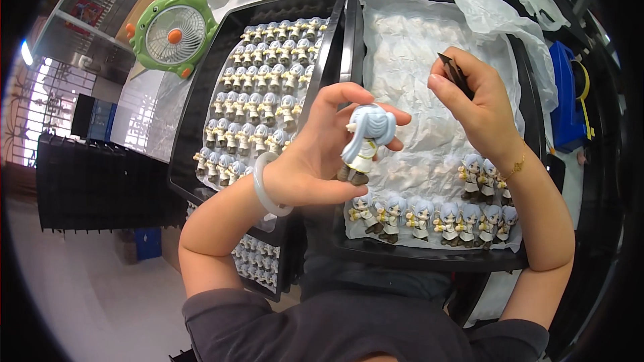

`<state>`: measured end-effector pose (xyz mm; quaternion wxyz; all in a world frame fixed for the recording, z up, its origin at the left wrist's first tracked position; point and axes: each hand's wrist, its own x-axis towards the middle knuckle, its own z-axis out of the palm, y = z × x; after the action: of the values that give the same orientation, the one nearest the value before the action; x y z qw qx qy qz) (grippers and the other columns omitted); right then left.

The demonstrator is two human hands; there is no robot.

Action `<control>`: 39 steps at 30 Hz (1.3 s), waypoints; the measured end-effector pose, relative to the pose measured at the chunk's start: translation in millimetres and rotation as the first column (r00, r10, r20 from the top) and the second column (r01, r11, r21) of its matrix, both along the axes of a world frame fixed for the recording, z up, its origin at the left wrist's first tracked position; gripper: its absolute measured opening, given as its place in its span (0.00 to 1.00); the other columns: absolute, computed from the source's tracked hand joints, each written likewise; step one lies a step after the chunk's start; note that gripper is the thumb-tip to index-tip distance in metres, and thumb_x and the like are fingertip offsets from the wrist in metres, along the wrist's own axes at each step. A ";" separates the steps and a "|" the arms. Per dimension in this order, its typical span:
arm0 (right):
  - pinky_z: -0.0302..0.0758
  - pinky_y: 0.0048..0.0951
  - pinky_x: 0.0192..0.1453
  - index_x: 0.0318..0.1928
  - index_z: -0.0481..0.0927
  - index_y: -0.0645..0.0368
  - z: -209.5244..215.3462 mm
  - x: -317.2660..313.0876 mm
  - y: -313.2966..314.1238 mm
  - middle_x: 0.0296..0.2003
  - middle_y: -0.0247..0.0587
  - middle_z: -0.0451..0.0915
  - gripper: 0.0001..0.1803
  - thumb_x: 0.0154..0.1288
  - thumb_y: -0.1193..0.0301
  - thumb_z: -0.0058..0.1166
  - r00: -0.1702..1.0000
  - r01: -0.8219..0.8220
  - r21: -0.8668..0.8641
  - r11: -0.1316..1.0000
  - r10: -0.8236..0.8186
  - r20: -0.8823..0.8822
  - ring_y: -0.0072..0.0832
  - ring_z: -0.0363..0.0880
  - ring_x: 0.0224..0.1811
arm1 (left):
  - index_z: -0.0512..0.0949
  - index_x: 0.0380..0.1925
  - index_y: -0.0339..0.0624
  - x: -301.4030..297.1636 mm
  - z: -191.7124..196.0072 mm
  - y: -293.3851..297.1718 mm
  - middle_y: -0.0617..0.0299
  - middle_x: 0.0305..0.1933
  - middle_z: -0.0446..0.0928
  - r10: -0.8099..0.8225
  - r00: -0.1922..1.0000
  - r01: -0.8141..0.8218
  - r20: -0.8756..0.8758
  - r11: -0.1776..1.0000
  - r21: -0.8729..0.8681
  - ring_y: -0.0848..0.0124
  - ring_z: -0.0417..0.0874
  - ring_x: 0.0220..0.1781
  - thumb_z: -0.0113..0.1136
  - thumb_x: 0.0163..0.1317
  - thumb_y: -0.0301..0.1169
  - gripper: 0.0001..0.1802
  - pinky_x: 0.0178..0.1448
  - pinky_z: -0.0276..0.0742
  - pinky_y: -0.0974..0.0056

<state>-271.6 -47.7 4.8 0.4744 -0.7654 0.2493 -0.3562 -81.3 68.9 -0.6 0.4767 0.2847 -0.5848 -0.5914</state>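
Note:
My left hand (pixel 320 151), with a pale bracelet at the wrist, holds a small figurine (pixel 364 144) between thumb and fingers. The figurine has long pale-blue hair, a white outfit and brown boots, and it is turned sideways. To its right, my right hand (pixel 477 97) is closed round a slim black pointed tool (pixel 456 75). Its tip points up and left, apart from the figurine; most of its length is hidden in the fingers. Below both hands lies a black tray (pixel 429 258) lined with crumpled white paper (pixel 409 94). Similar figurines (pixel 421 218) lie along its near edge.
Left of it, another black tray (pixel 333 10) carries rows of matching figurines (pixel 258 80). A green fan (pixel 173 33) stands at the back left. On the right are a blue tape dispenser (pixel 567 97) and loose white sheeting (pixel 486 10). More figurines (pixel 257 258) sit lower down.

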 end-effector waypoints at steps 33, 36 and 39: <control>0.48 0.12 0.19 0.27 0.68 0.58 0.1 -0.8 -0.5 0.15 0.21 0.59 0.07 0.60 0.70 0.45 1.000 -0.002 0.007 1.000 0.002 0.011 0.08 0.51 0.15 | 0.61 0.47 0.40 102.2 38.1 47.9 0.63 0.42 0.66 0.114 0.548 -0.247 0.829 0.969 0.030 0.72 0.67 0.44 0.64 0.33 0.34 0.37 0.47 0.64 0.67; 0.48 0.12 0.19 0.28 0.69 0.59 3.3 -2.3 -3.2 0.15 0.21 0.59 0.07 0.60 0.69 0.45 1.000 -0.013 0.000 1.000 0.013 0.021 0.08 0.52 0.15 | 0.63 0.47 0.40 108.5 -10.7 68.4 0.58 0.41 0.67 0.042 0.489 -0.183 0.871 0.982 0.056 0.67 0.68 0.42 0.65 0.33 0.32 0.35 0.48 0.65 0.65; 0.49 0.13 0.20 0.30 0.71 0.60 0.5 -4.1 -8.0 0.16 0.20 0.59 0.08 0.59 0.68 0.47 0.998 0.002 0.002 1.000 -0.003 0.055 0.08 0.53 0.17 | 0.63 0.47 0.39 105.7 -26.5 74.6 0.49 0.40 0.69 0.022 0.296 -0.095 0.955 0.995 0.006 0.54 0.67 0.46 0.65 0.33 0.34 0.36 0.51 0.63 0.57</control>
<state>-275.7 -55.6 5.3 0.4815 -0.7545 0.2376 -0.3774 24.4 143.4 -27.1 0.0498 0.6154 -0.7241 -0.3075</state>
